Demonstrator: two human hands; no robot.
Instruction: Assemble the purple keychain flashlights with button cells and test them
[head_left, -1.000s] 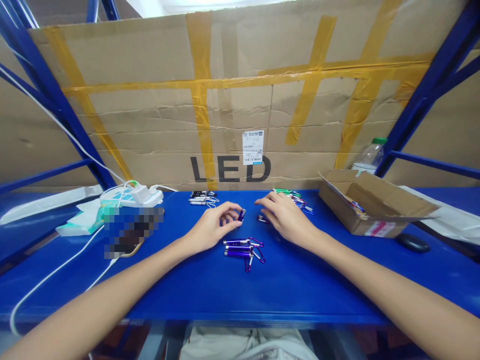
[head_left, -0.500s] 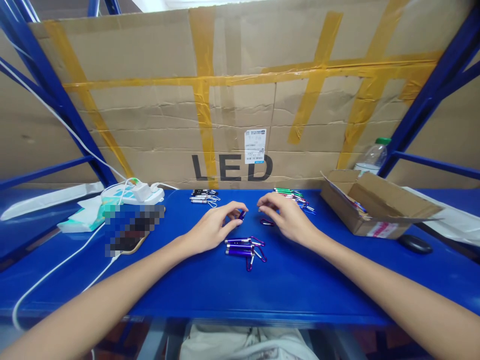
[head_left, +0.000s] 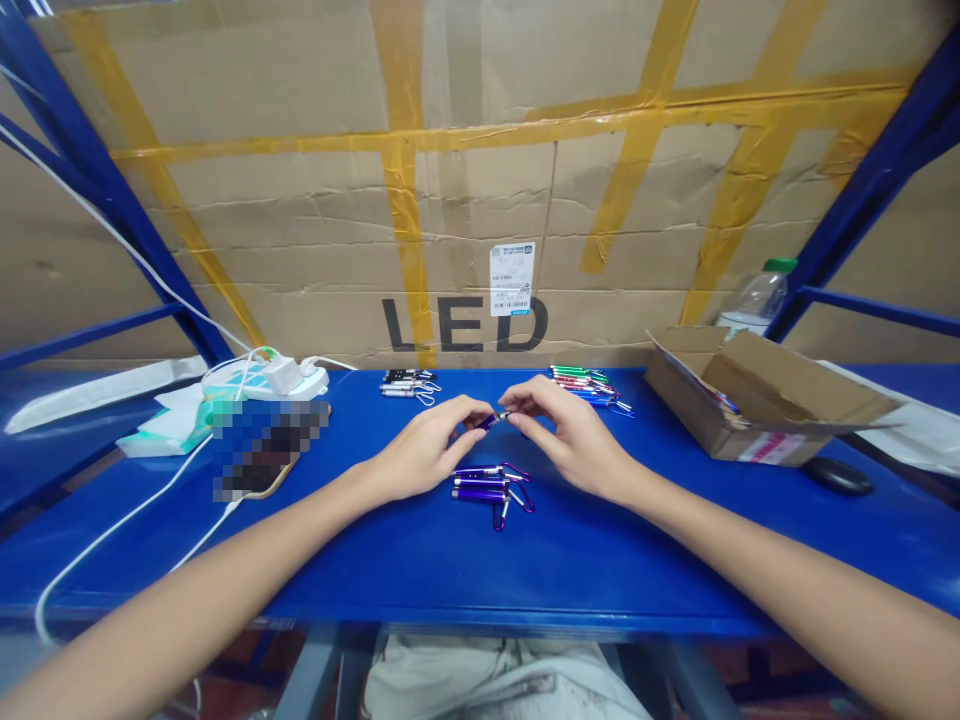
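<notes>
Above the middle of the blue table, my left hand (head_left: 431, 445) is closed on a small purple keychain flashlight (head_left: 489, 421). The fingertips of my right hand (head_left: 566, 432) pinch at its silver end, and whether a clip is also between them I cannot tell. Just below my hands lie several purple keychain flashlights (head_left: 480, 494) side by side, their purple carabiner clips (head_left: 520, 495) pointing right. Beyond my left hand is a group of black and silver flashlights (head_left: 405, 385). Green, red and blue ones (head_left: 583, 385) lie behind my right hand, partly covered by it.
An open cardboard box (head_left: 757, 400) stands at the right, with a black mouse (head_left: 838, 476) in front and a bottle (head_left: 754, 298) behind. On the left are a phone (head_left: 274, 460), a tissue pack (head_left: 169, 425), a power strip (head_left: 251, 378) and white cables. Taped cardboard (head_left: 330, 240) walls the back.
My right hand has moved left to meet the flashlight in my left hand. The purple clip that lay beneath my right hand no longer shows on the table. The view has tipped slightly down.
</notes>
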